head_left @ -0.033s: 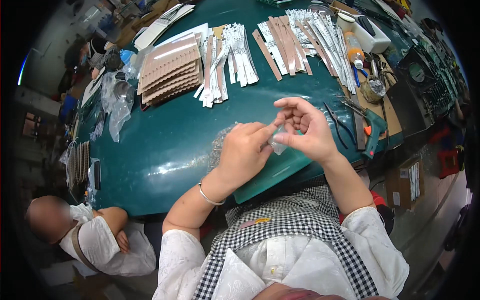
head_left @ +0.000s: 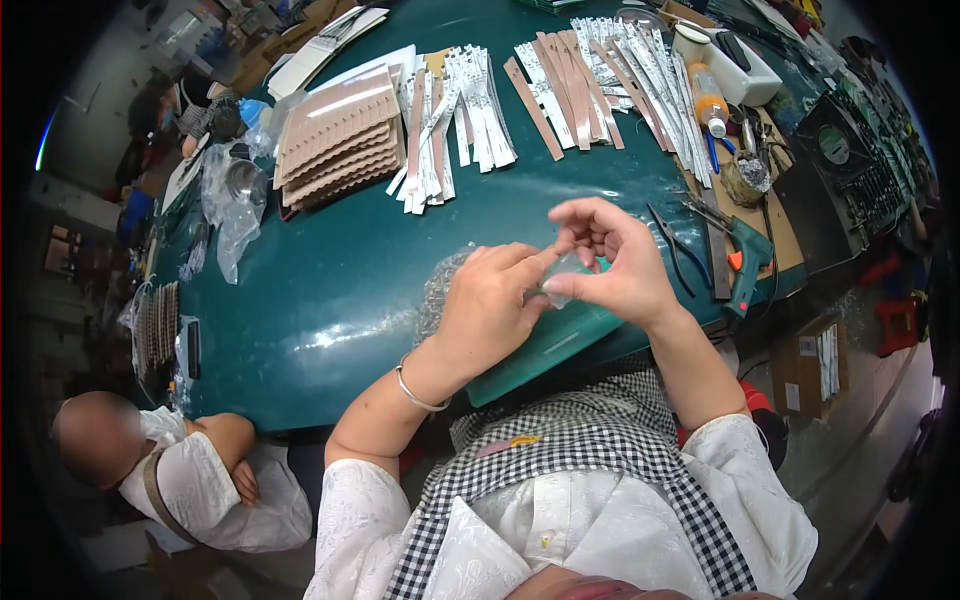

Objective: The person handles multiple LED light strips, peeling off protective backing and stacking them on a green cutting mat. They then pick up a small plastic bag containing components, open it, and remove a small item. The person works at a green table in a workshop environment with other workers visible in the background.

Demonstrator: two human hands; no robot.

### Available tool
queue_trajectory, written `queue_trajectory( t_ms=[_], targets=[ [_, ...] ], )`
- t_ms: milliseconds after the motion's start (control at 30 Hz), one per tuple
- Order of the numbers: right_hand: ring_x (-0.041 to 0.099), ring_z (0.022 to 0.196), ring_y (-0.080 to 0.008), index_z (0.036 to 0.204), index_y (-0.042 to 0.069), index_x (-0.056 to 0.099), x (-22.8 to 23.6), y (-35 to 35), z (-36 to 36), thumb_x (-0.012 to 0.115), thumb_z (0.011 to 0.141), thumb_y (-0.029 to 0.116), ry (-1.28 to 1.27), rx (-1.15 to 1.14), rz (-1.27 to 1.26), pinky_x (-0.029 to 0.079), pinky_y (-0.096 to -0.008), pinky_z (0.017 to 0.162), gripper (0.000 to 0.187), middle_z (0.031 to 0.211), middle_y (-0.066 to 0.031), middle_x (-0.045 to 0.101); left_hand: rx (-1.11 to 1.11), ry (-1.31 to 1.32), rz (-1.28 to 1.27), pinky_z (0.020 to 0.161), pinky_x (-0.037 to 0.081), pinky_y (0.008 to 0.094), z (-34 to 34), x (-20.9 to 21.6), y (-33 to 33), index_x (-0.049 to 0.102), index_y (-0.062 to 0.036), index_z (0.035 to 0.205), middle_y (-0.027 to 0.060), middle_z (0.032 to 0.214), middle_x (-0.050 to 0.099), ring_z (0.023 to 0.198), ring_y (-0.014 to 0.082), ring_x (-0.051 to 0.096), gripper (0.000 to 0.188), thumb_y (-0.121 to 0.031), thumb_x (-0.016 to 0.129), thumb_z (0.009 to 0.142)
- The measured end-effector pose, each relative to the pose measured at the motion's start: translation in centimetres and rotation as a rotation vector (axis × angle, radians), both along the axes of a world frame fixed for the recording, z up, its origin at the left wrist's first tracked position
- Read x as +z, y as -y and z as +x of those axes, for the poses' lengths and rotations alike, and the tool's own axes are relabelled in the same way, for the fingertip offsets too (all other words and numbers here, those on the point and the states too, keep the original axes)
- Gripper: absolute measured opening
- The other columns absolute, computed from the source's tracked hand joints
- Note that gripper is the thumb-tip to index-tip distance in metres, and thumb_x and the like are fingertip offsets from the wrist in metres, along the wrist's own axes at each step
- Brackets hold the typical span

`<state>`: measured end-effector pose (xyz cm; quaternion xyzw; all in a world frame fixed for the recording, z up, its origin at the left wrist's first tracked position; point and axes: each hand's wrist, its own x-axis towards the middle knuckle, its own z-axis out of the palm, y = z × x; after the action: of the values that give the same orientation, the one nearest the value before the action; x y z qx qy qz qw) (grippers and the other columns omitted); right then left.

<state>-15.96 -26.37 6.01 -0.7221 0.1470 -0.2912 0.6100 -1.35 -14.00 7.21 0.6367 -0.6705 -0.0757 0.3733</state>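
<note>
A small clear plastic bag is between my two hands above a green plastic tray at the table's near edge. My left hand, back up and a bangle on the wrist, has its fingers closed at the bag's left side. My right hand pinches the bag with thumb and fingers, its index finger curved above. Whatever the bag contains is too small to make out. Behind my left hand lies a larger clear bag of small greyish pieces, partly covered by the hand.
On the green table stand stacked brown ridged sheets, with white and brown strips alongside. Pliers and a green glue gun lie at the right, near an orange-labelled bottle. Another person sits at lower left.
The small bag has shifted slightly between my fingers, and my right fingertips have moved a little. Everything else looks the same.
</note>
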Motion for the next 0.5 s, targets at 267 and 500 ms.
queue_trajectory(
  t_ms=[267,500],
  targets=[
    [0.042,0.056,-0.0061,0.076,0.001,0.062,-0.4,1.3,-2.2,0.06,0.063,-0.007,-0.117,-0.211,-0.357,0.033,-0.0238,0.051,0.015,0.067,-0.0012,0.055,0.037,-0.098,0.046,0.067,0.053,0.0355,0.1,-0.7,-0.2,0.061,-0.0007,0.091,0.012,0.086,0.068,0.073,0.0272,0.066,0.029,0.0,0.076,0.067],
    [0.038,0.05,-0.0065,0.076,0.0,0.065,-0.4,1.6,-3.5,0.062,0.067,-0.004,-0.18,-0.311,-0.436,0.03,-0.0246,0.047,0.01,0.06,-0.0016,0.052,-0.129,-0.134,0.085,0.067,0.052,0.0348,0.5,-1.7,0.0,0.068,-0.0032,0.093,0.0117,0.087,0.068,0.077,0.0267,0.065,0.027,-0.001,0.077,0.068]
  ],
)
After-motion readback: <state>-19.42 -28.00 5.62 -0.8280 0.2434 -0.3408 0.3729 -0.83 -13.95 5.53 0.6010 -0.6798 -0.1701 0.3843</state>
